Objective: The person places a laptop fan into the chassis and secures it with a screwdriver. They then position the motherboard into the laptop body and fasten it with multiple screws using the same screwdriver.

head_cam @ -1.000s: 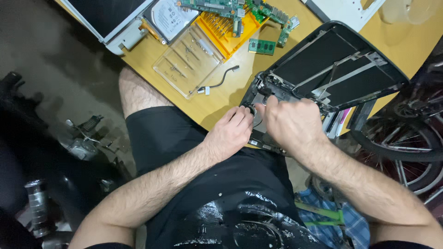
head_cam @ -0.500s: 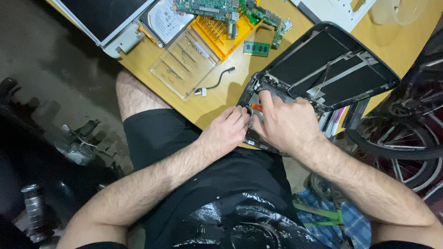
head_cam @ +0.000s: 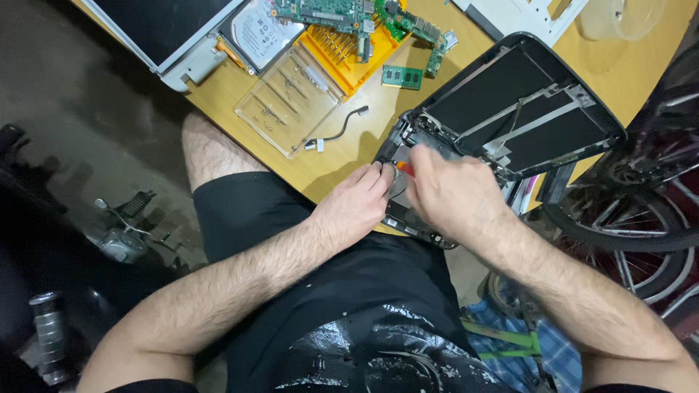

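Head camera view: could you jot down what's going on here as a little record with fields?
Setting: wooden table, person seated at its edge
Left hand: resting on the near corner of the opened laptop shell
Right hand: gripping a small tool with an orange handle, tip hidden
Beside the shell: black cable, clear plastic lid, orange parts tray
Further back: green circuit boards, memory stick, hard drive
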